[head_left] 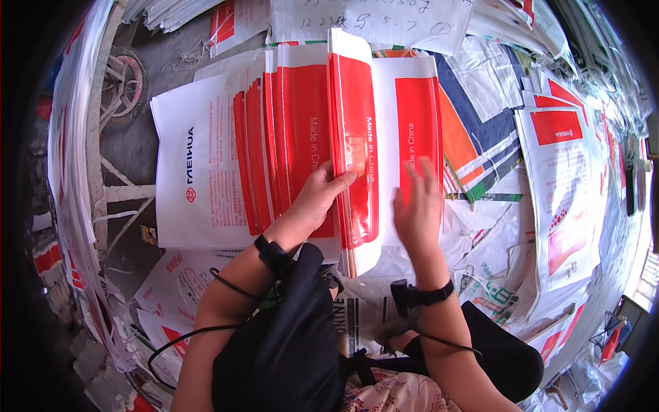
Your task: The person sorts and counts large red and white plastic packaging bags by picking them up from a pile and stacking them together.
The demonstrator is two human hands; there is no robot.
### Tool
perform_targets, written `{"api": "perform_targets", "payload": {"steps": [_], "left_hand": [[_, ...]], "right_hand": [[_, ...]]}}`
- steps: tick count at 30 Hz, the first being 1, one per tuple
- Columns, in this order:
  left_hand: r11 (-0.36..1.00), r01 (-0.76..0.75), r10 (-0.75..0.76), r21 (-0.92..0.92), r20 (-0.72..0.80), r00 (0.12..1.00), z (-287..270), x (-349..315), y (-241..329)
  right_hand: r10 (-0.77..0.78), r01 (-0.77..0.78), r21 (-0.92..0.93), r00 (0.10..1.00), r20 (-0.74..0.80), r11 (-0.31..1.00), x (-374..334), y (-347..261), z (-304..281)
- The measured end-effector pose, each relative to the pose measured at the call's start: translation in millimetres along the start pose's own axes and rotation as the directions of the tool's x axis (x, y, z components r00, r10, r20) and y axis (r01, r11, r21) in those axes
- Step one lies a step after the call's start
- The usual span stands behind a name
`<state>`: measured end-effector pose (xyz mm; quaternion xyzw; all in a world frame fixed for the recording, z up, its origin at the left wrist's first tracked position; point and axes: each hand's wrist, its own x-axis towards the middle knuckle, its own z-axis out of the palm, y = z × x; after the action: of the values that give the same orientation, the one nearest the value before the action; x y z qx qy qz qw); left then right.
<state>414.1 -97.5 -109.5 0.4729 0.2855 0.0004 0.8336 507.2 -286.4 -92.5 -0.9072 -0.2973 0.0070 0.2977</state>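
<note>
Red-and-white printed sack [354,123], folded into a long narrow strip, lies under the left hand, running from beyond the fingertips back toward the person's lap. The left hand [317,200] is clamped on its left edge, the thumb laid across the glossy red face and the other fingers partly hidden. The right hand [417,209] is well apart from the left and grips nothing that shows; its fingers are loosely extended and blurred over the red band of a flat sack [415,89] just right of the folded strip. I cannot tell whether those fingertips touch it.

To the left of the left hand, an overlapping row of sacks [199,123] spreads out, the red bands showing in steps and the outermost one mostly white with dark blue lettering. Farther left of that hand stand a spoked wheel [123,86] and a pale metal frame [130,193].

Beyond both hands lies a white sheet [371,24] with handwritten marks. Right of the right hand are an orange sheet [458,130] with dark blue beside it and, farther out, a pile of printed sacks [556,199]. Behind the hands, each wrist wears a black strapped device, and black trousers [281,343] cover the knees.
</note>
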Motion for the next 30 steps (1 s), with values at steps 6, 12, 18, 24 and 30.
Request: {"api": "perform_targets", "payload": {"steps": [6, 12, 18, 24, 30], "left_hand": [[0.999, 0.009, -0.008, -0.032, 0.033, 0.999, 0.4, -4.9, 3.8], [0.999, -0.001, 0.003, -0.049, 0.044, 0.999, 1.7, -6.1, 4.9], [0.998, 0.03, -0.028, -0.05, 0.05, 0.998, -1.9, -6.2, 4.2], [0.997, 0.026, -0.025, -0.067, 0.021, 0.999, -4.7, -6.4, 2.3], [0.999, 0.026, -0.027, -0.03, -0.015, 1.0, -5.7, -4.6, 0.6]], "right_hand": [[0.035, -0.122, 0.306, 0.96, 0.277, 0.944, -6.1, -46.3, 14.4], [0.025, -0.172, 0.403, 0.938, 0.345, 0.899, -5.1, -32.0, 14.9], [0.083, -0.26, 0.454, 0.924, 0.374, 0.852, -6.8, -35.2, 13.3], [0.14, -0.198, 0.515, 0.979, 0.149, 0.834, -4.8, -40.9, 13.9], [0.067, -0.196, 0.441, 0.954, 0.291, 0.876, -7.1, -27.8, 14.5]]}}
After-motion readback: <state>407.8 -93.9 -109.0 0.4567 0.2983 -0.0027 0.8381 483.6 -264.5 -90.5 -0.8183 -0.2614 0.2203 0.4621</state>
